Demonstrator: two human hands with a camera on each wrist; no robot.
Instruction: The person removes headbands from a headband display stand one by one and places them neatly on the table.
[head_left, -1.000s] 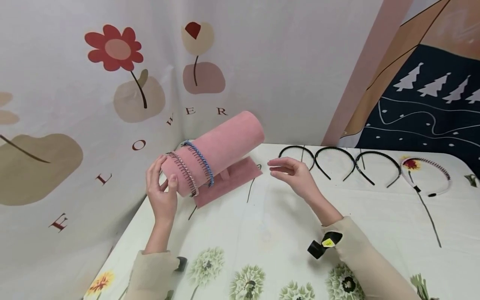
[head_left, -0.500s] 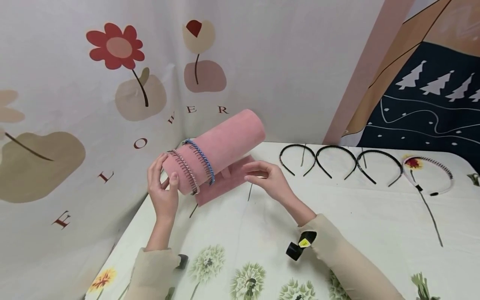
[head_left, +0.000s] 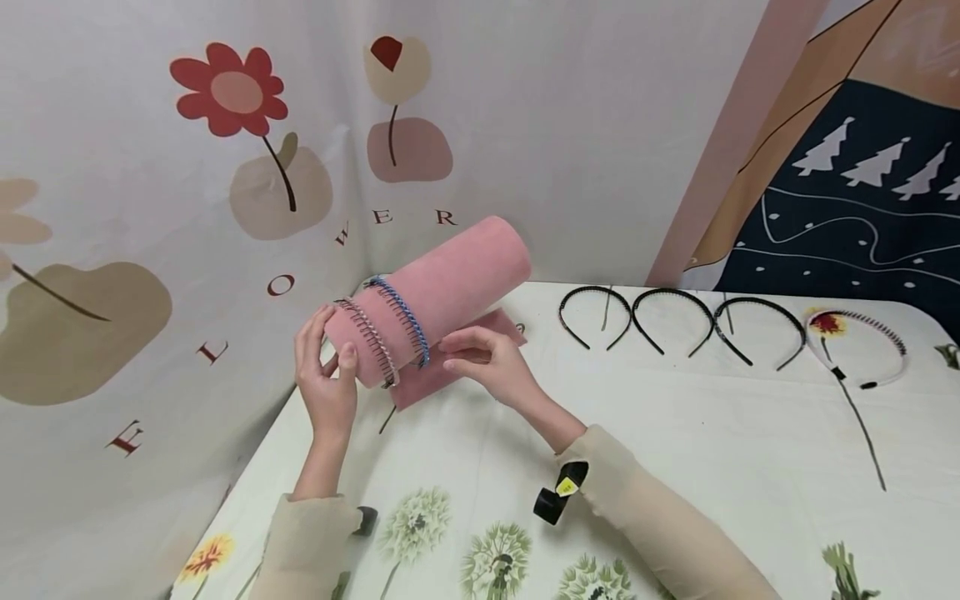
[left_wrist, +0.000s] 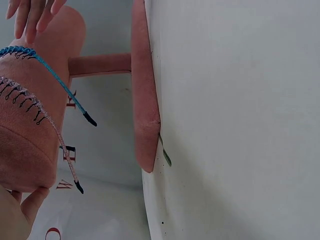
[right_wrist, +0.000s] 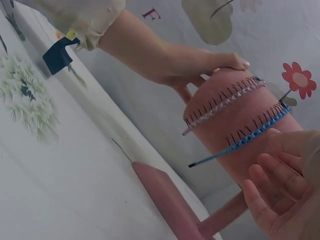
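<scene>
A pink velvety headband stand (head_left: 465,271) has a thick roll held on a post above a flat base (head_left: 427,385). My left hand (head_left: 326,396) grips the roll's near-left end, thumb on one side and fingers on the other. Around the roll sit a pale pink braided headband (head_left: 369,337) and, farther along, a blue braided headband (head_left: 403,315), both with wire teeth. My right hand (head_left: 495,367) is beside the blue headband's lower side with loosely bent fingers. In the right wrist view, its thumb (right_wrist: 287,140) lies close by the blue braid.
Along the table's back lie three black headbands (head_left: 671,292) and, at far right, a white headband with dark stripes (head_left: 873,322). A printed curtain (head_left: 570,167) rises behind the table. The white tablecloth (head_left: 637,400) bears printed flowers.
My right hand has moved left from near the black headbands to the blue headband on the stand. My left hand keeps its grip on the roll's end.
</scene>
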